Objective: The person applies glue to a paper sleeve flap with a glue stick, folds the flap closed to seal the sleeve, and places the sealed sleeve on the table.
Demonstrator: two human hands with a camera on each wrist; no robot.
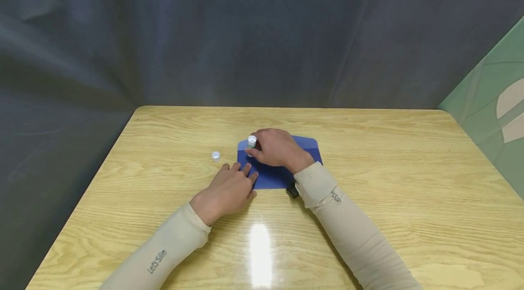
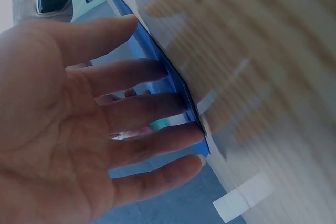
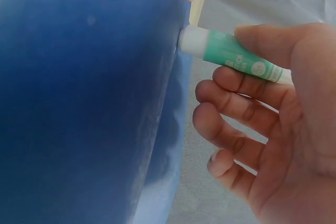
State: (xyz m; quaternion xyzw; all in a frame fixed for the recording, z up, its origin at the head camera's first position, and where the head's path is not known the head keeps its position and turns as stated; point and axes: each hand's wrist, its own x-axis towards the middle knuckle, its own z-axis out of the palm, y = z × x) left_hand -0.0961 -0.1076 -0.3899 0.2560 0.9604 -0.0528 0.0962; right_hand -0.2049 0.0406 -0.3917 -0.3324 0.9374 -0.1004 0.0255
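A blue envelope (image 1: 270, 178) lies on the table with its lighter flap (image 1: 304, 142) on the far side. My right hand (image 1: 278, 148) pinches a green and white glue stick (image 3: 231, 56) between thumb and fingers; the stick's white end meets the envelope near the flap's fold in the right wrist view. My left hand (image 1: 229, 190) rests with spread, nearly straight fingers on the envelope's near left part. In the left wrist view the fingertips of that hand (image 2: 121, 114) touch the blue envelope's edge (image 2: 181, 90).
A small white cap (image 1: 215, 156) stands on the wooden table (image 1: 389, 167) left of the envelope. A black strap piece (image 1: 292, 190) is at the right wrist. Dark cloth (image 1: 245, 35) hangs behind the table and a green patterned surface (image 1: 487, 94) is at the right.
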